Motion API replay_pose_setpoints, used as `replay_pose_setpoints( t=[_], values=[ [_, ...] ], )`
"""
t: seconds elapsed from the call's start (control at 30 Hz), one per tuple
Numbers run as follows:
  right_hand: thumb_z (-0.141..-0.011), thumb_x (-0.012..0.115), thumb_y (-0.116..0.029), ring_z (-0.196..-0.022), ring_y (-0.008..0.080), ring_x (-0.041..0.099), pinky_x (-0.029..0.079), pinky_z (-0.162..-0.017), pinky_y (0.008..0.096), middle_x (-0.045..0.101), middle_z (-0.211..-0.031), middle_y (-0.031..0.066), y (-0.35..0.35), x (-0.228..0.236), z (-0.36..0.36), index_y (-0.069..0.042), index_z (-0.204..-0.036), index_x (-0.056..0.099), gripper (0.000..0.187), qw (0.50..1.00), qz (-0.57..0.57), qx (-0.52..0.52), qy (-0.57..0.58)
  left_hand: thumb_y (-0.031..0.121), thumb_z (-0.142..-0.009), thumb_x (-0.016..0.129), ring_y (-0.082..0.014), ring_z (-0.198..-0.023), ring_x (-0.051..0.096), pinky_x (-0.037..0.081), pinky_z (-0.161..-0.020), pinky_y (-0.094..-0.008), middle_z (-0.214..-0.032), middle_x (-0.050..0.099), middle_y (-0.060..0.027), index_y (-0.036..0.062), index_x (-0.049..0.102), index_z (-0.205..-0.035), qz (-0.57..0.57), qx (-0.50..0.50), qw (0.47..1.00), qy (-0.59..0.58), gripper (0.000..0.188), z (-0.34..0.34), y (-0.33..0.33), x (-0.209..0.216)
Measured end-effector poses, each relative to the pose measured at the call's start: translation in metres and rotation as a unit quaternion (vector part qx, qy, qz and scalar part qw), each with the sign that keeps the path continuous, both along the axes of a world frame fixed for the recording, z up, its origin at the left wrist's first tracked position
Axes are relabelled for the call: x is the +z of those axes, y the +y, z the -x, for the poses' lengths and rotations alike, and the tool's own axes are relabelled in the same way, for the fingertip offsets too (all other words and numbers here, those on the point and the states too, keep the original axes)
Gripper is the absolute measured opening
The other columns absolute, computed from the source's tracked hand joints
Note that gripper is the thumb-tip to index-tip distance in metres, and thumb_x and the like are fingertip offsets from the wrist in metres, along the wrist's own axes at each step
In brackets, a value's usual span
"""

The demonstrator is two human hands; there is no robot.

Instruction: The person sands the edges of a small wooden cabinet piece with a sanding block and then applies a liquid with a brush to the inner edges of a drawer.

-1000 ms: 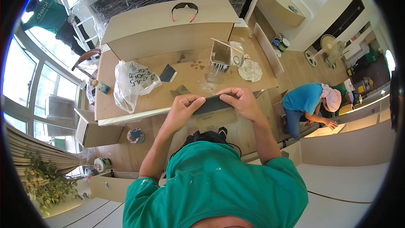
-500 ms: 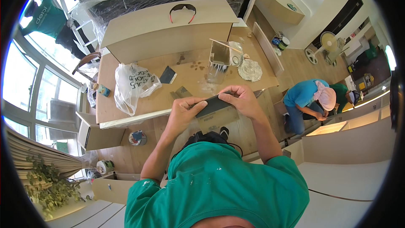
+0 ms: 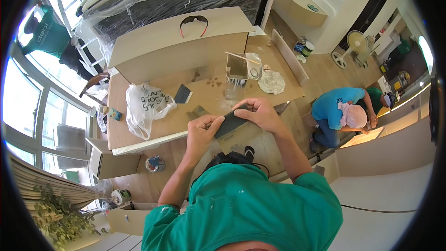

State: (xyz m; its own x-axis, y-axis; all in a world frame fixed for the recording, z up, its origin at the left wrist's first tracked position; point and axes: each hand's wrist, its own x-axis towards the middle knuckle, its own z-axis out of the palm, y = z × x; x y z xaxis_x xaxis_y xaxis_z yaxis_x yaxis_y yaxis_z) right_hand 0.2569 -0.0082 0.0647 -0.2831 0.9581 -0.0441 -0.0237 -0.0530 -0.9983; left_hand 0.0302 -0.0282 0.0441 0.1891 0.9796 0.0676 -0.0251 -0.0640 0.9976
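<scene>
My left hand (image 3: 200,132) and my right hand (image 3: 260,111) pinch opposite ends of a dark grey strip of sandpaper (image 3: 230,123). The strip slants up to the right, in front of my body and by the near edge of the worktable (image 3: 204,95). Both thumbs press on its face, and the fingers curl behind it. Past my hands on the table lie a small dark sheet with a pale corner (image 3: 183,94) and a white plastic bag (image 3: 146,109). A rectangular container with a stick across it (image 3: 237,69) stands farther back, next to a crumpled whitish round bundle (image 3: 272,82).
Dark glasses (image 3: 194,22) rest on a long beige panel (image 3: 176,35) across the table. At the right a person in blue (image 3: 337,111) crouches; another stands by a ladder (image 3: 88,49) at the far left. A bucket (image 3: 154,163) sits on the floor left.
The sandpaper strip is now tilted more steeply, and my hands are closer together. The crouching person's head and arms have shifted.
</scene>
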Motion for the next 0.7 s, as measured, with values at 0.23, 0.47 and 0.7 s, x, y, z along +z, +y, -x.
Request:
replay_pose_setpoints(
  t=[0.23,0.47,0.7],
  values=[
    [-0.097,0.074,-0.016,-0.072,0.0026,0.062,0.049,-0.062,0.0206,0.072,-0.083,-0.0001,0.003,-0.001,-0.003,0.0,-0.103,0.075,0.018,0.999,-0.008,0.034,-0.009,0.015,-0.098,0.071,-0.0017,-0.068,0.056,0.044,-0.06,-0.0206,-0.074,0.068,0.0011,-0.0052,0.07,-0.09,-0.015,-0.018,0.999,0.028,0.022,0.004,0.0,0.005],
    [-0.096,0.074,-0.015,-0.078,0.0035,0.065,0.051,-0.067,0.0206,0.073,-0.091,0.0012,0.0,0.016,0.003,0.0,-0.109,0.074,0.019,0.998,0.02,0.053,-0.003,0.015,-0.096,0.073,-0.0029,-0.066,0.058,0.046,-0.06,-0.0232,-0.071,0.071,-0.0043,-0.0029,0.069,-0.089,-0.038,0.033,0.998,0.027,0.02,-0.001,0.0,-0.007],
    [-0.097,0.072,-0.01,-0.081,0.005,0.066,0.053,-0.072,0.0213,0.074,-0.093,0.0014,0.002,0.002,-0.005,0.001,-0.11,0.073,0.017,0.997,0.0,0.079,0.004,0.013,-0.096,0.073,-0.0032,-0.066,0.058,0.047,-0.06,-0.0234,-0.071,0.071,-0.0046,-0.0023,0.067,-0.086,-0.073,0.023,0.996,0.042,0.02,-0.003,-0.004,-0.01]
  ],
)
